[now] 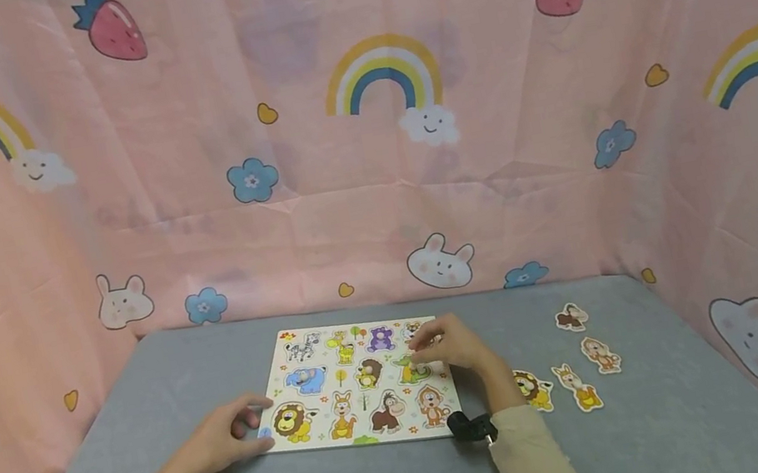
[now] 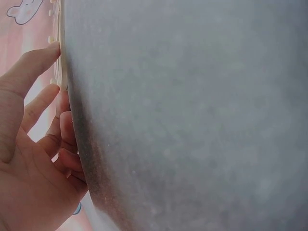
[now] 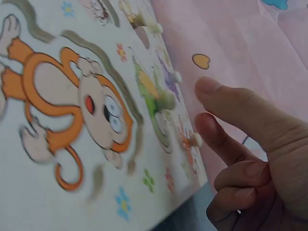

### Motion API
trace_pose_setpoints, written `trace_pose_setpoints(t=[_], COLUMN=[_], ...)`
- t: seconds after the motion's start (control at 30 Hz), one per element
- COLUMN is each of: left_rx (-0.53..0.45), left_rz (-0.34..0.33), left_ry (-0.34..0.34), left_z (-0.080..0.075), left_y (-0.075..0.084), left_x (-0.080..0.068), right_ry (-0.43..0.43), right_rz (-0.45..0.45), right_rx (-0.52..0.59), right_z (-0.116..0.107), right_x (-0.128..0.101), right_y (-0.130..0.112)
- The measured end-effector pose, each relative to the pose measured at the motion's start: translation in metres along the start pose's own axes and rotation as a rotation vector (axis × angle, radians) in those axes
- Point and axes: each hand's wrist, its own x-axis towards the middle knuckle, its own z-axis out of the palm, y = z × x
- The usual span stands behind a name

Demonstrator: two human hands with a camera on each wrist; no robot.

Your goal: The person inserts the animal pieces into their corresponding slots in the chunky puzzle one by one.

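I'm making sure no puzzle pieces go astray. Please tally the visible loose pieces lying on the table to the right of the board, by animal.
Lion piece: 1
Kangaroo piece: 1
Monkey piece: 1
Brown horse-like piece: 1
Total: 4

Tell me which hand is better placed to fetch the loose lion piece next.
Probably the right hand: the loose lion piece lies beside its wrist, whereas the left hand is across the puzzle board, at its left edge.
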Motion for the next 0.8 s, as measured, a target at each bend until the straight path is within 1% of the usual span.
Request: trace_pose_setpoints(t=[0.13,0.23,0.3,0.43,0.67,0.8], left_rx=[-0.024,-0.029,-0.031,-0.025,-0.021,-0.02], left_rz=[0.008,0.002,-0.005,-0.006,-0.009,-0.008], left_ry=[0.0,0.001,0.002,0.004,0.008,0.007], left_z=[0.001,0.001,0.001,0.002,0.001,0.001], left_y=[0.0,0.0,0.0,0.0,0.003,0.003], left_x=[-0.001,-0.001,-0.001,-0.001,-0.002,-0.001], right_ry=[0.066,0.092,0.103,0.109,0.099,0.086], right_rz=[-0.014,-0.008,0.014,0.046,0.033,0.084], right_rx=[-0.022,0.001,0.015,0.025,0.066,0.073], right_z=[-0.008,-0.016,-0.02,-0.028,-0.044,-0.053], right_x=[0.0,-0.001,-0.002,-0.005,-0.011,-0.015], right_y=[0.002,0.003,0.002,0.001,0.001,0.0])
